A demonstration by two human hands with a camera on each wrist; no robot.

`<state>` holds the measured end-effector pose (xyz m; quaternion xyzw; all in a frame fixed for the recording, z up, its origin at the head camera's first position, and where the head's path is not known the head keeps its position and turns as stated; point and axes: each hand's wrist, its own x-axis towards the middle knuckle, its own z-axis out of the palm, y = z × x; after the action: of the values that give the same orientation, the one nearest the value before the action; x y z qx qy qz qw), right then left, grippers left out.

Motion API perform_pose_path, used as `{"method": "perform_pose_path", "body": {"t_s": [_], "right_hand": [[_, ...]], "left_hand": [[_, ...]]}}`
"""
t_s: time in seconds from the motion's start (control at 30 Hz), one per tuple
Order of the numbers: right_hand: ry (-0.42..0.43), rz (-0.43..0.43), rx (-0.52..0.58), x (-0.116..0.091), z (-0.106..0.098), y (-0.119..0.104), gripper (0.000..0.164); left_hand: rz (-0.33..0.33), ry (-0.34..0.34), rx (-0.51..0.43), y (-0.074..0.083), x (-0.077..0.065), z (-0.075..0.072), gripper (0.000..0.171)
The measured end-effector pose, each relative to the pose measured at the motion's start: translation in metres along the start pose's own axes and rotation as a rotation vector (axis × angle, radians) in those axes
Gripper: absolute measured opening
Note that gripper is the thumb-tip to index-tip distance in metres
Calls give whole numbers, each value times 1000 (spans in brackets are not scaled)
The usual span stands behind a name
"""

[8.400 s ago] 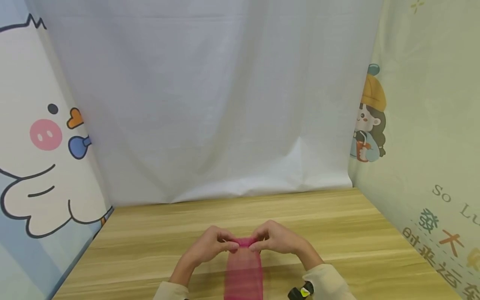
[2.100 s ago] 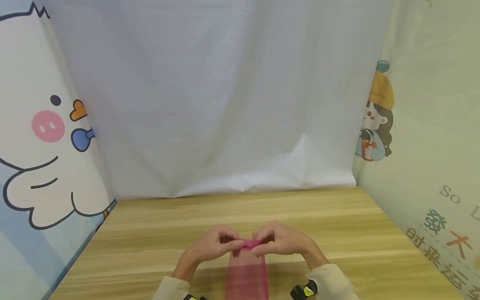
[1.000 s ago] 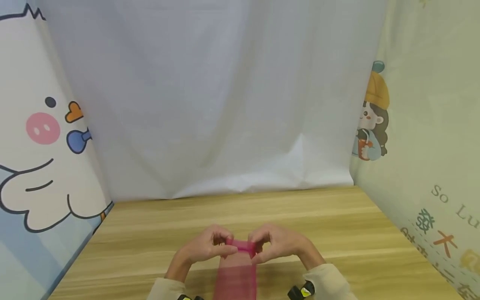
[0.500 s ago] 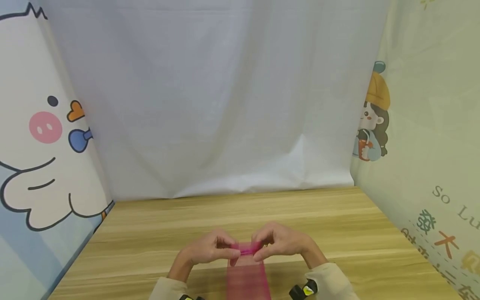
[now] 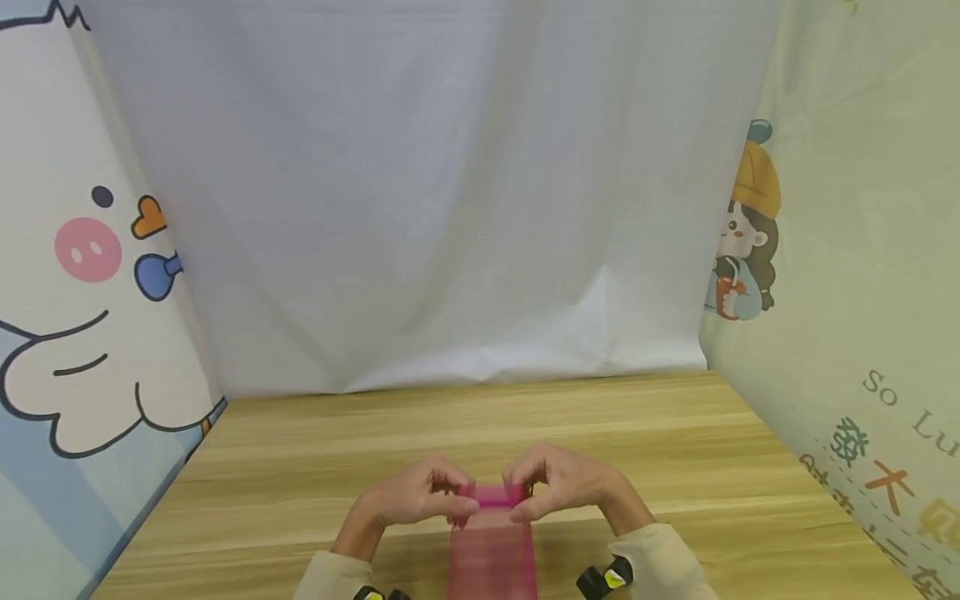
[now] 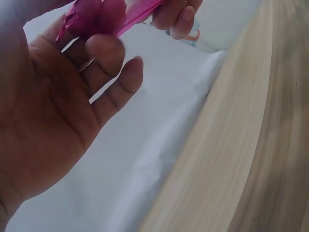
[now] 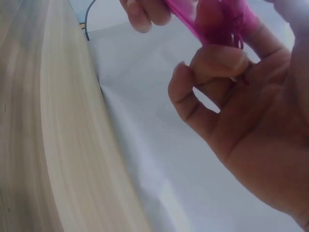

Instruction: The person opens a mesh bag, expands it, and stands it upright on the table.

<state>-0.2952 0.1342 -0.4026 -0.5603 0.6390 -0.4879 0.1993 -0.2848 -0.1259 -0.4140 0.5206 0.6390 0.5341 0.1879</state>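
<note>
Though sheer, fabric (image 5: pixel 492 554) in each grip (image 5: pixel 411 497) (image 5: pixel 572 485)

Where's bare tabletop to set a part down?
Left: table between left grip and blue-white wall. Right: between right grip and lettered wall. Back: strip along the pale curtain, beyond both grips. Crowded: front centre, sheer pink fabric held between the grips.

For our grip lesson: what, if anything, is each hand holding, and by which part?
The left hand and right hand pinch the pink material at its far end's two sides.
</note>
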Motion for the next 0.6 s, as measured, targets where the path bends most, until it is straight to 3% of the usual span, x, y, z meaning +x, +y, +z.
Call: {"method": "perform_pose_path", "body": {"t_s": [0.27, 0.6], "right_hand": [[32, 43, -64, -2, -2, -2, 13], [115, 30, -157, 4, 2, -3, 22]], "left_hand": [[-50, 50, 23, 0, 0, 0, 35], [-60, 98, 41, -3, 0, 1, 35]]}}
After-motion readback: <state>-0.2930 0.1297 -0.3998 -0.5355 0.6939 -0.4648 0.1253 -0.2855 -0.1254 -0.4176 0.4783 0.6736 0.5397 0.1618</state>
